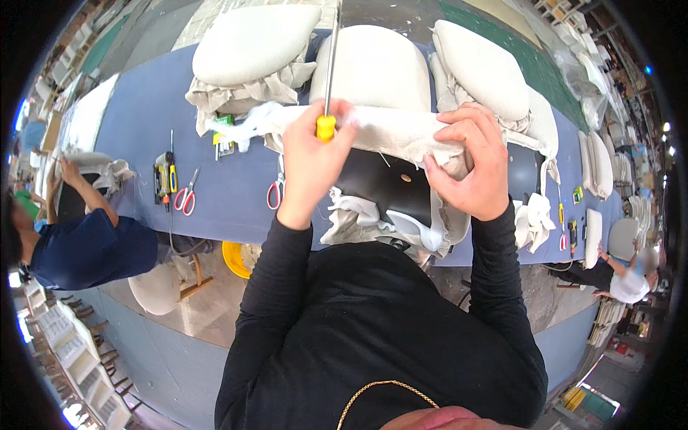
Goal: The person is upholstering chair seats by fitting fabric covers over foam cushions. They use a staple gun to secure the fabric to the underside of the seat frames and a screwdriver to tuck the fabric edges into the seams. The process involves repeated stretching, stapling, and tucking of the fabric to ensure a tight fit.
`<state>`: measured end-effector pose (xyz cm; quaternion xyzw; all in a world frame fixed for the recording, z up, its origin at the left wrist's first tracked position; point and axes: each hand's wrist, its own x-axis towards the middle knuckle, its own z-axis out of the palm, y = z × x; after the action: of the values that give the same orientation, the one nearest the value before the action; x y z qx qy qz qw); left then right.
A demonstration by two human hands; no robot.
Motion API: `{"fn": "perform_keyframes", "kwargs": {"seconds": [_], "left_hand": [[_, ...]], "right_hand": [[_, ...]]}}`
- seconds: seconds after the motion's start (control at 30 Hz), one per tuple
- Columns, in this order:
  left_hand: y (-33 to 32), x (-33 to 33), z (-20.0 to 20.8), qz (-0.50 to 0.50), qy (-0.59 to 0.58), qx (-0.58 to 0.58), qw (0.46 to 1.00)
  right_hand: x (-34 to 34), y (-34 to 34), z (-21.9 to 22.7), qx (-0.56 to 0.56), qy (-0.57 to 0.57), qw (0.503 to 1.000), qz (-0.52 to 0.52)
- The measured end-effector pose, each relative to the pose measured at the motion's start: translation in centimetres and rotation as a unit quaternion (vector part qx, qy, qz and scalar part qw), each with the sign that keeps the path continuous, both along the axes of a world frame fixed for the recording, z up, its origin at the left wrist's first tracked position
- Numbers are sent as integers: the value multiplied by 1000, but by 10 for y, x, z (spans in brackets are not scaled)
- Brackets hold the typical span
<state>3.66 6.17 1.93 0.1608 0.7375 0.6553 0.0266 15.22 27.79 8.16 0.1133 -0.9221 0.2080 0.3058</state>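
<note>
A screwdriver with a yellow handle (326,128) is gripped in my left hand (308,159), its long shaft pointing away from me. In front of me lies a seat cushion with its black underside (365,178) facing up. My right hand (474,163) pinches the beige fabric (401,136) at the cushion's far edge, fingers over it and thumb on the near side. Loose beige and white cloth (358,208) bunches at the near edge. White fluffy padding (252,123) sticks out beyond my left hand. What the left fingertips touch besides the handle is blurred.
Covered seat cushions (373,68) are stacked along the table's far side. Red-handled scissors (275,192) lie left of the cushion; another pair of scissors (187,195) and hand tools (165,178) lie farther left. A yellow bucket (233,259) stands below. People work at both sides.
</note>
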Motion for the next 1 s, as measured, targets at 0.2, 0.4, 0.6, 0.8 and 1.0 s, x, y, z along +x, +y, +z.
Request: {"fn": "perform_keyframes", "kwargs": {"seconds": [0.2, 0.4, 0.6, 0.8, 1.0], "left_hand": [[-21, 45, -18, -84, -90, 31, 992], [-25, 63, -22, -138, 18, 73, 988], [-6, 56, 3, -93, 36, 132, 986], [-14, 55, 1, -40, 13, 92, 995], [-45, 61, 5, -133, 90, 30, 987]], "right_hand": [[-13, -8, 18, -73, -65, 995, -5], [-17, -13, 18, -323, -204, 923, 35], [-26, -30, 11, -144, -64, 976, 148], [-35, -39, 10, -83, -85, 986, 114], [-23, -31, 9, -125, -118, 981, 90]]}}
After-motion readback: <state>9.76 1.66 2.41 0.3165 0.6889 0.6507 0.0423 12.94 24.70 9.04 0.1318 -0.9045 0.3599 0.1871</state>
